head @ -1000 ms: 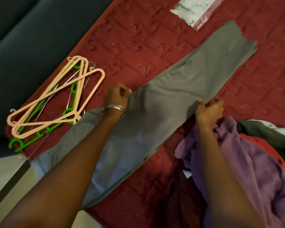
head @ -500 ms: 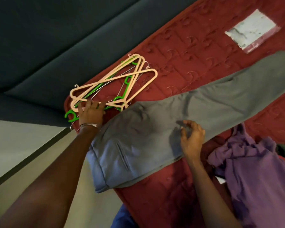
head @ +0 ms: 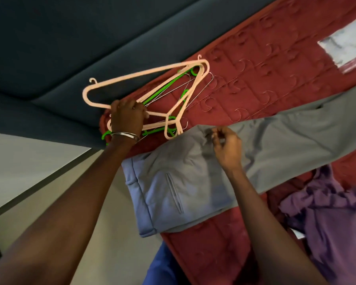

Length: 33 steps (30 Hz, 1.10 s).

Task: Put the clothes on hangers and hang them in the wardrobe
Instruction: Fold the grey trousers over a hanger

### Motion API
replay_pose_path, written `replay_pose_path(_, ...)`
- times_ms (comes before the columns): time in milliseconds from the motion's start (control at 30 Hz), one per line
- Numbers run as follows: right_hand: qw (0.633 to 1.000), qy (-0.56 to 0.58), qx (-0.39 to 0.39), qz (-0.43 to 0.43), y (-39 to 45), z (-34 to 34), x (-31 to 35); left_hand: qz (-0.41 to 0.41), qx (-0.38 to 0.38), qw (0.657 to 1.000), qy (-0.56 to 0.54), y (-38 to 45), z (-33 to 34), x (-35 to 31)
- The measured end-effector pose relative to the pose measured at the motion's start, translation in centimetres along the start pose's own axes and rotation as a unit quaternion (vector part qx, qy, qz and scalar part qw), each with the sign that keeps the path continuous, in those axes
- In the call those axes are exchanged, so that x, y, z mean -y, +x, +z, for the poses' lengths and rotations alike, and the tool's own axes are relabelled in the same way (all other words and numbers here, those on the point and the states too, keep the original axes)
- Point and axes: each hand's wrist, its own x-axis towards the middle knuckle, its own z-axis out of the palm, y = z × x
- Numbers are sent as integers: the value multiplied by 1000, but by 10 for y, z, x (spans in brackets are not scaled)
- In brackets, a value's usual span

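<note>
Now a peach hanger [head: 144,83] is lifted from the pile while the grey trousers [head: 193,177] are pinched flat on the bed.

The left hand [head: 126,118] is curled round the peach hanger's lower bar, its thin plastic triangle tilted up over green hangers [head: 169,87] and wire ones. The right hand [head: 227,147] is closed in a pinch on the trousers' smooth fabric near the upper edge, just beside the hanger's hook. The trousers' long axis is laid from waistband at lower left to legs at upper right across the red quilted cover [head: 275,68]; the hanger is held just left of them. A crumpled purple garment [head: 327,219] is seen at right.
</note>
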Motion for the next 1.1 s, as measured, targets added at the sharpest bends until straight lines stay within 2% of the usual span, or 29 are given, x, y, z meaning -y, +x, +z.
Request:
replay_pose_path(67,1000,-2,5,-7,6,6,11,45,-75,994,59,-1,-19,0)
replay_pose_path(167,997,-52,-15,-47,10,5,26,96,-191,967,140,-4,-45,-2)
replay_pose_path(267,974,-161,-67,-142,7,-3,47,136,-283,941,127,-8,-69,0)
replay_pose_path(367,939,-255,-89,-215,1,-13,59,184,-276,941,59,-14,-83,9)
replay_pose_path(433,925,-245,-49,-285,-6,-20,56,193,-244,949,-56,-26,-88,14)
replay_pose_path(533,926,-135,110,-334,-36,-29,46,157,-203,944,-206,-66,-98,15)
replay_pose_path(633,926,-71,210,-307,-87,-27,42,130,-196,928,-289,-114,-99,9)
replay_pose_path(667,930,-7,249,-269,-105,-25,43,111,-192,924,-311,-128,-95,8)
replay_pose_path(733,930,177,300,-114,-141,-23,54,40,-195,914,-353,-154,-85,5)
replay_pose_path(800,873,357,327,52,-175,-22,67,-61,-193,898,-390,-179,-73,3)
replay_pose_path(833,855,383,339,83,-189,-22,72,-113,-183,891,-399,-190,-69,2)
replay_pose_path(867,854,378,349,80,-202,-21,76,-163,-172,887,-396,-199,-63,2)
replay_pose_path(900,868,351,347,50,-214,-18,76,-209,-164,883,-386,-208,-59,2)
replay_pose_path(967,922,248,295,-30,-232,-9,74,-274,-137,876,-371,-226,-52,1)
replay_pose_path(1000,946,188,256,-63,-239,-4,72,-304,-94,862,-394,-235,-54,-1)
replay_pose_path(1033,960,139,226,-85,-246,0,72,-339,-40,819,-462,-246,-57,-6)
replay_pose_path(1100,963,98,219,-125,-261,12,71,-390,19,671,-631,-271,-70,-19)
